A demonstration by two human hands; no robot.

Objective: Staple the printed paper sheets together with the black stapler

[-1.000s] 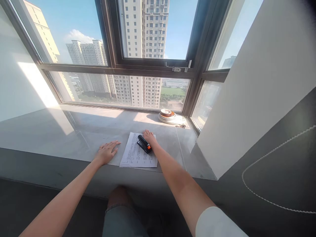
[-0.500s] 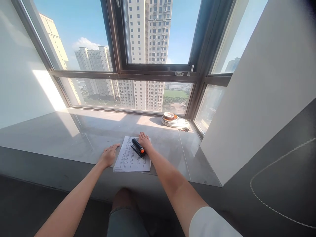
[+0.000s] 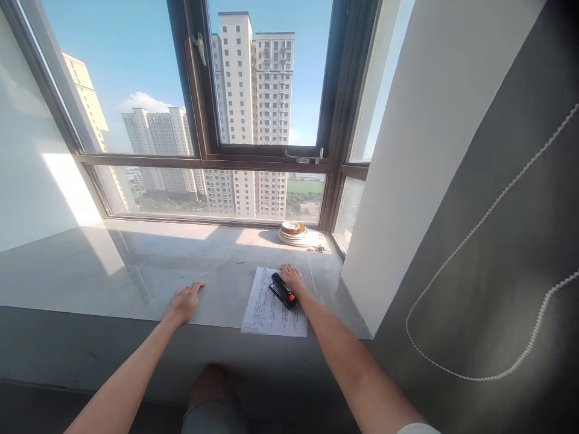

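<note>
on the grey sill [image 3: 136, 277] the stapler [image 3: 283, 291] lies on paper [image 3: 271, 313] just beside the flat, open right hand [image 3: 294, 278].

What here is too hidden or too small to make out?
Head view only.
Print on the paper: too small to read.
Right hand beside the stapler: whether they touch is too small to tell.
Round stack by the window: too distant to identify.
Knee: cut off by the bottom edge.

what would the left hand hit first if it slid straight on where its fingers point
Likely the window frame. The left hand lies flat on the sill, fingers pointing forward and rightward; that line crosses bare sill, passing beyond the paper and left of the plates, though depth is unclear.
</note>
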